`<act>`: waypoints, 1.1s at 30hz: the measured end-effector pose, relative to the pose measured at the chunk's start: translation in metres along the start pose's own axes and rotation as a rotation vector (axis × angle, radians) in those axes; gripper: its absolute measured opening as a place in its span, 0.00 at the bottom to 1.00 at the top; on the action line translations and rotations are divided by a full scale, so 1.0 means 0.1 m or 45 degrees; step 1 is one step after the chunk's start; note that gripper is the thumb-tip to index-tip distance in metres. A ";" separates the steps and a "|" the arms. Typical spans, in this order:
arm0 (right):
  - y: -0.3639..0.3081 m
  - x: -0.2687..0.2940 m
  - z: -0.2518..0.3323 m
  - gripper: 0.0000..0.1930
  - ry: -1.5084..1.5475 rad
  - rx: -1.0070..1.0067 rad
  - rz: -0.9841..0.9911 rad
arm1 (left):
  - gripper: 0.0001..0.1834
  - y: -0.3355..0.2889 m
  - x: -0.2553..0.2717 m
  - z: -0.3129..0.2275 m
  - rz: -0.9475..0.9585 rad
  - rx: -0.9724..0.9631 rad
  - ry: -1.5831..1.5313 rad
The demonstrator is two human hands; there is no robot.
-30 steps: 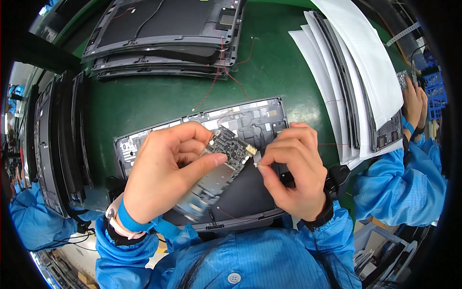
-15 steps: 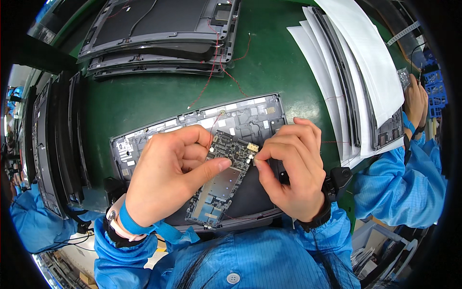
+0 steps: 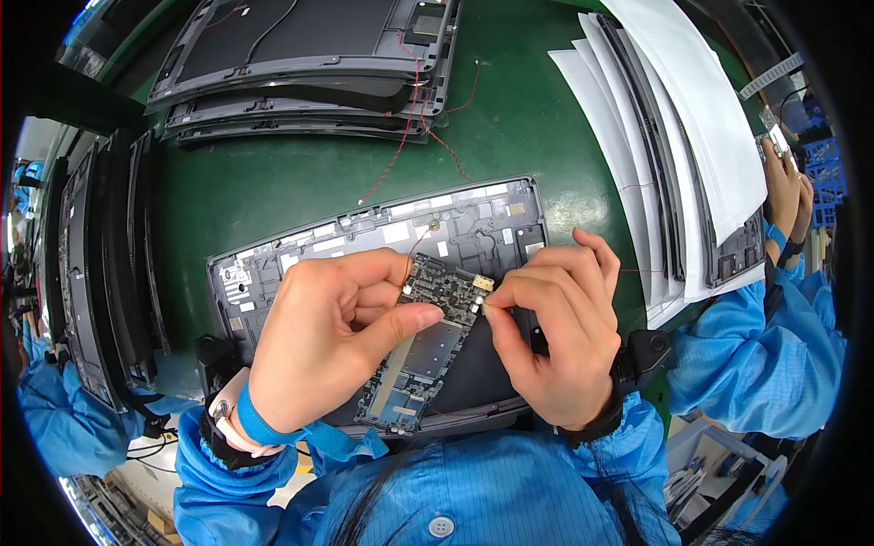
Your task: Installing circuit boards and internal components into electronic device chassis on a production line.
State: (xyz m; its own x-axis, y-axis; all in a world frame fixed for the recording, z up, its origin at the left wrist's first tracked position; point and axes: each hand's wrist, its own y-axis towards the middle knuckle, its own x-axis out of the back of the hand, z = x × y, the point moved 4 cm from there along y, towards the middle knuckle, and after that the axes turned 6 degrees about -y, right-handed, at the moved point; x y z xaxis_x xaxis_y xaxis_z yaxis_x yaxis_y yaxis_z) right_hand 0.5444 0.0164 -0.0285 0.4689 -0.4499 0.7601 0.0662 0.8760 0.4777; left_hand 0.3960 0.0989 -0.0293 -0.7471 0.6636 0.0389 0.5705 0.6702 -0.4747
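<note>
A long dark circuit board (image 3: pixel 424 357) lies slantwise over a grey tablet-like housing (image 3: pixel 496 207) with a black lower area. My left hand (image 3: pixel 319 341) is closed on the board's upper left edge, thumb on top and fingers curled behind. With thumb and index finger pressed together, my right hand (image 3: pixel 560 346) pinches at the board's right edge, beside small white connectors (image 3: pixel 477 302) and a cream-coloured block (image 3: pixel 483 284). Anything between those fingertips is too small to make out. Just above the board, a thin red wire (image 3: pixel 420 242) runs onto the housing.
Stacked dark housings (image 3: pixel 300 86) with loose red wires stand at the far left on the green table (image 3: pixel 519 100). Panels interleaved with white sheets (image 3: pixel 701 118) lean at the right. More dark panels (image 3: pixel 105 264) stand upright at left. A co-worker's hands (image 3: pixel 785 187) show at far right.
The board and both my hands have shifted slightly right and down. My right fingertips keep their pinch at the board's edge. The co-worker's hands at far right have moved a little.
</note>
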 end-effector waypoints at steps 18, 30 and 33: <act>-0.40 0.07 0.41 0.09 0.137 0.093 0.434 | 0.11 0.00 0.16 -0.15 -0.265 -0.465 0.550; -0.27 -0.08 0.45 0.07 0.089 -0.007 0.404 | 0.17 -0.02 0.08 -0.15 -0.216 -0.617 0.534; -0.11 0.01 0.24 0.06 0.275 -0.148 0.319 | 0.09 -0.02 0.07 -0.12 -0.133 -0.676 0.329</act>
State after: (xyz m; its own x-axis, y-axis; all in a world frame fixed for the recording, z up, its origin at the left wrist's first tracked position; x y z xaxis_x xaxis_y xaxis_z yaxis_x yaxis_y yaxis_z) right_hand 0.5230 0.0022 -0.0218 0.6583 -0.1822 0.7304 0.0198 0.9741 0.2253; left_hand 0.3936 0.1060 -0.0172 -0.7393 0.6000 0.3057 0.6406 0.7666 0.0445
